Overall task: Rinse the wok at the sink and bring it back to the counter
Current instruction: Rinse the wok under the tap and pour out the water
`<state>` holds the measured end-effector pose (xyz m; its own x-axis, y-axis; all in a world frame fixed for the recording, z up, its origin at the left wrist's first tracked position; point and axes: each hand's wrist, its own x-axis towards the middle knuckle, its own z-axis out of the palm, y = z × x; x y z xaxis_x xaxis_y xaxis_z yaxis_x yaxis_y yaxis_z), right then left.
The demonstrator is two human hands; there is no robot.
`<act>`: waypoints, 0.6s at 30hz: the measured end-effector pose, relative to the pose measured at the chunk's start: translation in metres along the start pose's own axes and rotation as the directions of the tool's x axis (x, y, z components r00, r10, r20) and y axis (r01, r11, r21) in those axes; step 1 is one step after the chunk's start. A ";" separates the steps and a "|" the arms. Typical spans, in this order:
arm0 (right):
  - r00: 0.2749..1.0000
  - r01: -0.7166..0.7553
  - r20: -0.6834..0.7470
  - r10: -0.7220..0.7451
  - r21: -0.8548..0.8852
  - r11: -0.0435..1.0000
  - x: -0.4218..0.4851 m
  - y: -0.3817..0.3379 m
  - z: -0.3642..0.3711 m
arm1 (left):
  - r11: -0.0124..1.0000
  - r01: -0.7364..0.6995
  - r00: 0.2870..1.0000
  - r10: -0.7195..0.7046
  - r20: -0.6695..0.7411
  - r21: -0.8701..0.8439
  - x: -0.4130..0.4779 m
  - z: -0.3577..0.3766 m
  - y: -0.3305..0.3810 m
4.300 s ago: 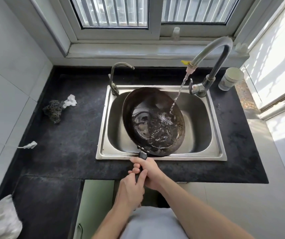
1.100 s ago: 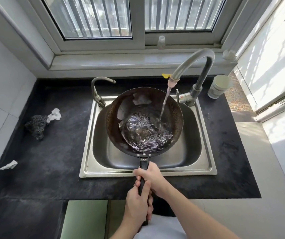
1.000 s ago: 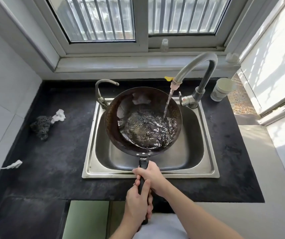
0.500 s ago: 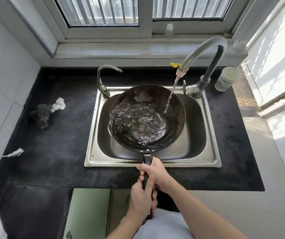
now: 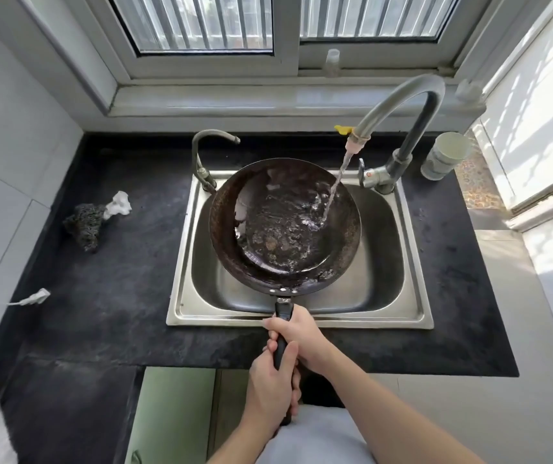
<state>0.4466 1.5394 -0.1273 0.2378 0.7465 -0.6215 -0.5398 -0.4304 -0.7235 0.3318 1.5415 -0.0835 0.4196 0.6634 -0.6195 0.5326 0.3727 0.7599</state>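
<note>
Left hand point(image 5: 272, 388) and right hand point(image 5: 298, 333) both clasp the handle point(image 5: 283, 311) of the dark, crusted wok point(image 5: 224, 239), water point(image 5: 281, 226) pooling inside.

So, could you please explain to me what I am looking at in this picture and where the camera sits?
There is no machine here: a person wears one wide-angle camera on the head, so the single view looks forward and down at their own two bare hands. The left hand and the right hand both grip the black handle of a dark wok, the right one nearer the pan. The wok is held over a steel sink, and water runs from the tall tap into it. Around the sink is a dark counter. On its left part lie a dark scouring pad with a white scrap beside it; a pale cup stands by the tap on the right.
</note>
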 end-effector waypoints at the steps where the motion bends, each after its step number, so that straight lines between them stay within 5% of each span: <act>1: 1.000 -0.003 0.002 0.003 0.021 1.000 -0.001 0.002 0.001 | 1.000 -0.008 1.000 0.008 0.000 0.002 -0.001 -0.001 -0.002; 18: 0.987 -0.062 -0.142 0.073 0.084 0.995 -0.021 0.015 0.050 | 0.981 -0.163 0.985 0.168 -0.040 0.105 -0.030 -0.031 -0.019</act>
<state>0.3936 1.5431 -0.1101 0.3098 0.6333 -0.7092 -0.6193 -0.4315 -0.6559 0.2866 1.5351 -0.0732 0.4738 0.7418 -0.4746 0.5309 0.1894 0.8260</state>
